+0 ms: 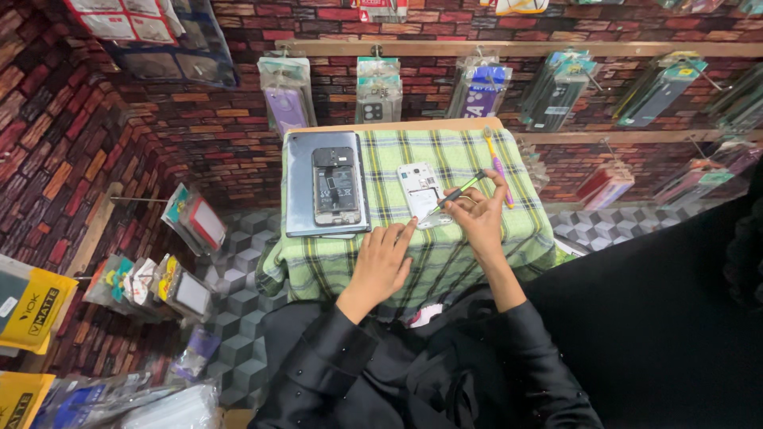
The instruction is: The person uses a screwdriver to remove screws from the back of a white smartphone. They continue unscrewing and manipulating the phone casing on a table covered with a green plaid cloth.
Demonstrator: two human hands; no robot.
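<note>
right hand hides tweezers' grip; tip blurred.

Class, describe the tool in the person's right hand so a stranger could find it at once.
Start at the green plaid cloth covering the small table. Above its middle, the right hand holds a thin green-and-black screwdriver, tip on the white phone frame. The pink-and-yellow tool alongside lies untouched.
</note>
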